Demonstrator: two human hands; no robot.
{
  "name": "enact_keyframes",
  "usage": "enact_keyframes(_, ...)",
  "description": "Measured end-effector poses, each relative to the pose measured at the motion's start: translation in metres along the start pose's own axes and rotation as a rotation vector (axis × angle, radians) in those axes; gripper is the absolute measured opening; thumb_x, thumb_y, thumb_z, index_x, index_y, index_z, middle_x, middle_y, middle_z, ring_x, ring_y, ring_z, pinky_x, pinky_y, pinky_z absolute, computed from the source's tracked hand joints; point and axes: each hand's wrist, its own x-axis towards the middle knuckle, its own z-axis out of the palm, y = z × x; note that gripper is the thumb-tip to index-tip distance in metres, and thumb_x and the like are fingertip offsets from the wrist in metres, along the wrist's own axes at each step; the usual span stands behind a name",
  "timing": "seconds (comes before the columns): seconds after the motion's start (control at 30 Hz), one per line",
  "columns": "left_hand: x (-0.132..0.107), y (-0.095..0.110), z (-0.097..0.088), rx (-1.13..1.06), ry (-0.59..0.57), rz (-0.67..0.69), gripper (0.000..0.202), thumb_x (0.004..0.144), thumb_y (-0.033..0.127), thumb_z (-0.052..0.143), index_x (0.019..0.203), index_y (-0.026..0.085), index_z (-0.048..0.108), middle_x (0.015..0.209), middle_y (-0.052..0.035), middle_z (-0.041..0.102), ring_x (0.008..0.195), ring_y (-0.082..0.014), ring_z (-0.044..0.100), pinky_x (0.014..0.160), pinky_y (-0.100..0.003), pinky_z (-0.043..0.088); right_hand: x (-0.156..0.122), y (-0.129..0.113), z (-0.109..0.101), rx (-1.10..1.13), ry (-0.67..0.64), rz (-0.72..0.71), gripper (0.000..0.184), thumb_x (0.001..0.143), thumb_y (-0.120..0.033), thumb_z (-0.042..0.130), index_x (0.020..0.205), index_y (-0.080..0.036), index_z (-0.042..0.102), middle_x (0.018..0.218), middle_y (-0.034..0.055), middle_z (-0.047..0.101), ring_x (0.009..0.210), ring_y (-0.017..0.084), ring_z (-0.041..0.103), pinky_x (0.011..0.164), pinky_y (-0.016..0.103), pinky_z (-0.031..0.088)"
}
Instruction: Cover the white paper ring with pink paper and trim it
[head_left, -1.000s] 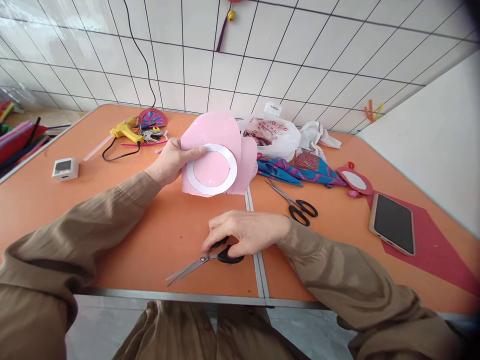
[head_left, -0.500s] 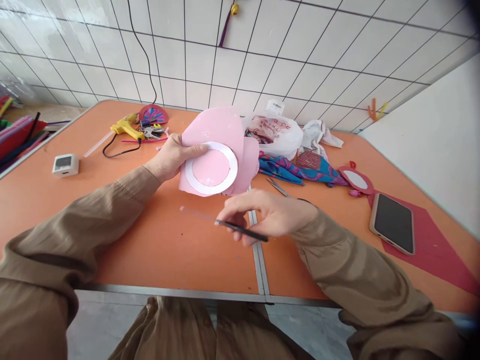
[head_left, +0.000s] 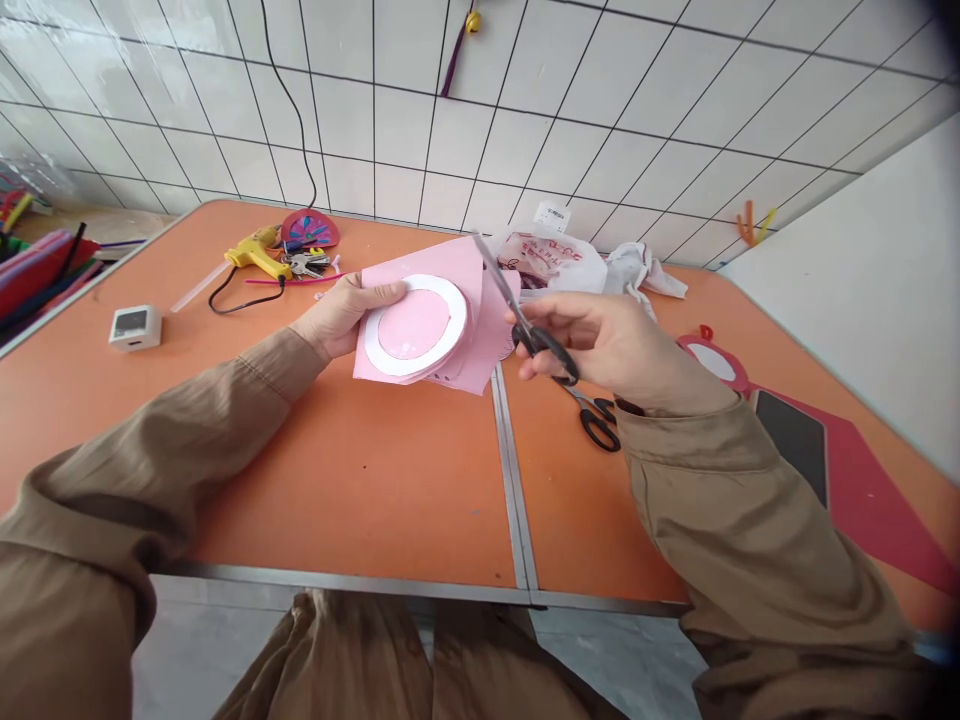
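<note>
Toward the left of the orange-topped bench [head_left: 300,480] lie a yellow glue gun [head_left: 259,258] with a black cord, a metal bunch of keys [head_left: 306,263], a red half-round ornament [head_left: 310,226] patterned in blue and purple, and, nearer, a white box-shaped device [head_left: 135,328] with a dark display. At the back sits a crumpled white plastic bag [head_left: 570,264] with red print; at the right, a dark-screened phone [head_left: 795,445] overlaps a flat red sheet [head_left: 885,500]. A purple tassel [head_left: 453,65] with a yellow bell [head_left: 472,22] hangs against the white tiled wall [head_left: 405,130].
</note>
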Motion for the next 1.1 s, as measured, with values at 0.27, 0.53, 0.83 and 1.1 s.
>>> enact_keyframes(0.27,0.004,-0.001,-0.003,-0.043,0.057,0.077,0.02,0.069,0.026,0.08,0.085,0.014,0.074,0.096,-0.0096,0.077,0.098,-0.0296,0.071,0.09,-0.041,0.058,0.005,0.013,0.022,-0.682,-0.585,-0.086,0.028,0.076,-0.009,0.058,0.098,-0.02,0.072,0.09,0.0043,0.067,0.079,0.017,0.06,0.072,0.031,0.046)
enact_keyframes(0.53,-0.007,-0.011,0.019,-0.084,0.143,0.059,0.017,0.07,0.021,0.077,0.084,0.013,0.075,0.091,-0.0085,0.078,0.09,-0.0269,0.071,0.085,-0.04,0.059,0.007,0.022,0.055,-0.899,-0.503,-0.161,0.029,0.085,-0.012,0.058,0.106,-0.023,0.075,0.092,0.0069,0.068,0.081,0.019,0.059,0.063,0.03,0.037)
enact_keyframes(0.83,-0.008,-0.017,0.025,-0.11,0.172,0.099,0.026,0.068,0.022,0.08,0.09,0.013,0.073,0.098,-0.0111,0.076,0.097,-0.0287,0.07,0.089,-0.041,0.058,0.007,0.014,0.033,-0.471,-0.485,0.151,0.019,0.084,-0.026,0.06,0.083,-0.015,0.075,0.07,0.0045,0.071,0.057,0.012,0.062,0.052,0.023,0.042)
enact_keyframes(1.1,-0.015,-0.023,0.034,-0.127,0.213,0.072,0.029,0.067,0.022,0.081,0.092,0.011,0.072,0.097,-0.0123,0.076,0.102,-0.0306,0.069,0.094,-0.044,0.055,0.018,0.018,0.041,0.229,0.1,0.184,0.057,0.072,-0.07,0.066,0.069,-0.013,0.061,0.068,0.0101,0.068,0.044,0.014,0.062,0.031,0.021,0.031)
